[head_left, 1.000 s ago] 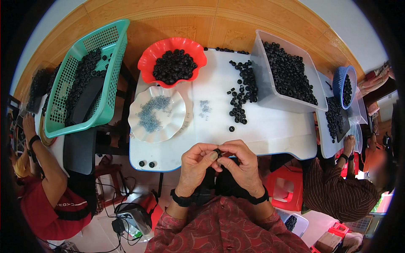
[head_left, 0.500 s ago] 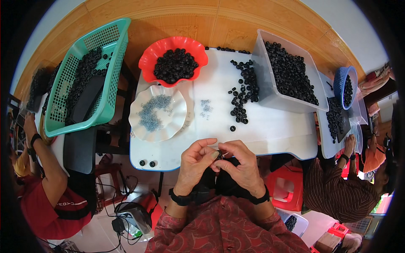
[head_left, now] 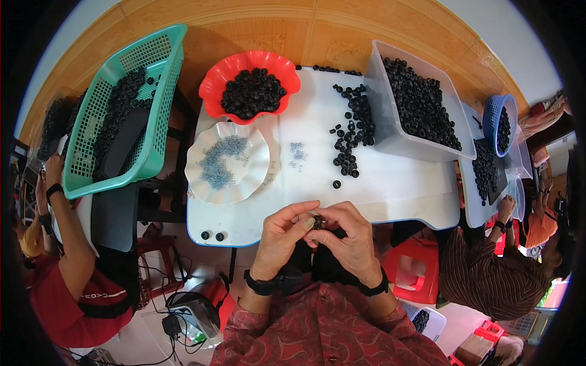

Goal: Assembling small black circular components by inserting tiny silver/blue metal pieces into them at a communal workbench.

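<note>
Just past the table's near edge, my left hand and my right hand meet with fingertips pinched together. Between them is a small black ring-shaped part, partly covered by my thumbs and fingers. Beyond my hands, a wavy white plate holds many tiny clear bluish pieces. A small patch of the same pieces lies on the white tabletop. Loose black ring parts are spread farther right.
A red scalloped bowl and a translucent bin hold black parts. Two black parts sit by the near left corner. A green basket stands left. Co-workers sit on both sides; a red stool is at right.
My fingers have shifted slightly around the black ring part, which stays pinched between both hands. The co-worker's hands at the left have moved upward.
</note>
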A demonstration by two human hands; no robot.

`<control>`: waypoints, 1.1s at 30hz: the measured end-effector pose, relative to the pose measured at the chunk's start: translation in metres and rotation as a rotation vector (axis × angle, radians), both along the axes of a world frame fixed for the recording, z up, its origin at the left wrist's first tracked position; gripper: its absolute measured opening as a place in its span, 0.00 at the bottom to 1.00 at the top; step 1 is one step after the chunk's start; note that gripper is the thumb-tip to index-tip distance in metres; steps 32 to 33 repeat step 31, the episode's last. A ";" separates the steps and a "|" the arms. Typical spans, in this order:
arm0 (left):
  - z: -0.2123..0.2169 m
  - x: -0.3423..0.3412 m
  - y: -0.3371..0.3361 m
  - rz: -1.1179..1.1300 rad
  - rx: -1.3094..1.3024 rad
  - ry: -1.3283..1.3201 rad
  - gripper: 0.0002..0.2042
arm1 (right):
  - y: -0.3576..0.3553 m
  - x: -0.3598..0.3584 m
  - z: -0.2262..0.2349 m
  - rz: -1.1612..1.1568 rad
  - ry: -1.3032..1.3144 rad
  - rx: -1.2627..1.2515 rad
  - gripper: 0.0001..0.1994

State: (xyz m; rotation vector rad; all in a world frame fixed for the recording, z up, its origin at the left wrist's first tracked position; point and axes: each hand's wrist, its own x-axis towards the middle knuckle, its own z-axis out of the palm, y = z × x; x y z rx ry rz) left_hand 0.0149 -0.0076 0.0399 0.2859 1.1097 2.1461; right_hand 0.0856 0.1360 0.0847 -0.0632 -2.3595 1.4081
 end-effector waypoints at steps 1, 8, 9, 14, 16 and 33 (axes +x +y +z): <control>0.001 0.001 0.001 0.009 0.023 -0.045 0.14 | -0.002 0.000 0.000 0.000 -0.001 0.000 0.17; -0.007 0.004 0.003 0.083 0.146 -0.108 0.12 | -0.015 0.011 -0.003 -0.136 -0.134 -0.295 0.08; -0.007 0.004 0.003 0.085 0.145 -0.108 0.12 | -0.016 0.011 -0.001 -0.130 -0.130 -0.254 0.07; -0.007 0.007 0.006 0.138 0.091 -0.064 0.11 | -0.013 0.011 0.001 -0.090 -0.237 -0.243 0.06; -0.007 0.008 0.008 0.149 0.092 -0.066 0.11 | -0.012 0.011 -0.001 -0.081 -0.280 -0.220 0.06; -0.009 0.001 0.002 0.094 -0.029 0.181 0.10 | -0.003 0.010 -0.012 0.076 -0.350 -0.183 0.06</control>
